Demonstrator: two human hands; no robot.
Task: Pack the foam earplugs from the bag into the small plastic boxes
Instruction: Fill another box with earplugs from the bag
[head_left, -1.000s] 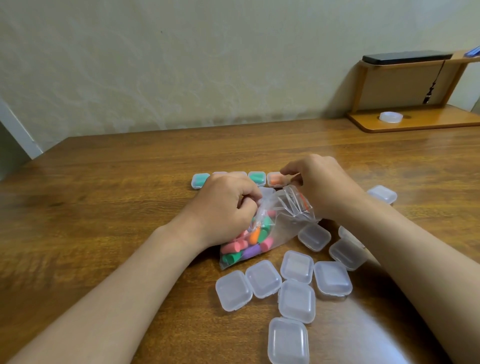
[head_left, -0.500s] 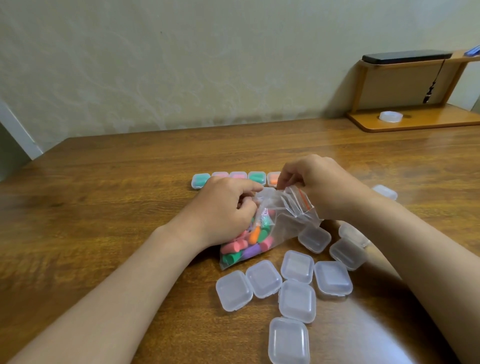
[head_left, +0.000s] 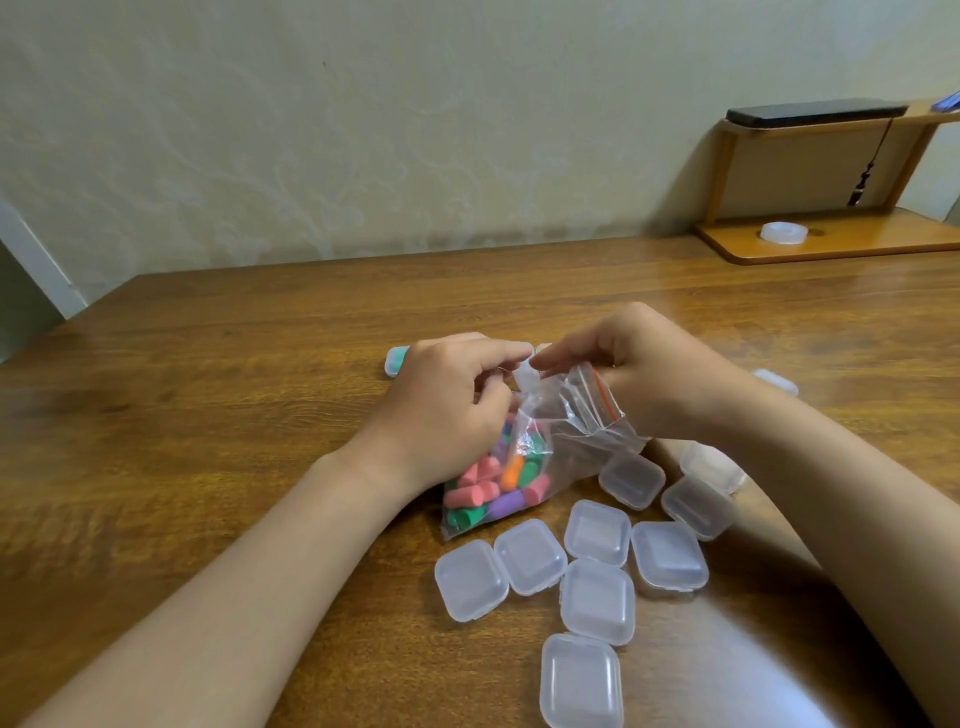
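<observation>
Two bare hands hold open the mouth of a clear zip bag (head_left: 571, 436) lying on a wooden table (head_left: 208, 415). The left hand (head_left: 447, 400) has its fingers curled at the left edge of the opening, gripping the plastic. The right hand (head_left: 639, 364) pinches the opposite edge, by the red zip strip, between thumb and forefinger. Whether the left fingers also hold an earplug cannot be told, as the fingertips are hidden.

The foam earplugs (head_left: 488, 488), pink, green, purple and orange, lie heaped in the bag's lower end, beside the left wrist. Just in front of the bag and to its right lie the empty clear boxes (head_left: 530, 556), lids closed, several touching one another. Beyond the bag, mostly hidden by the hands, a box with teal contents (head_left: 397, 359) shows. Far beyond the bag to the right, a wooden shelf (head_left: 810, 249) holds a roll of tape (head_left: 783, 231).
</observation>
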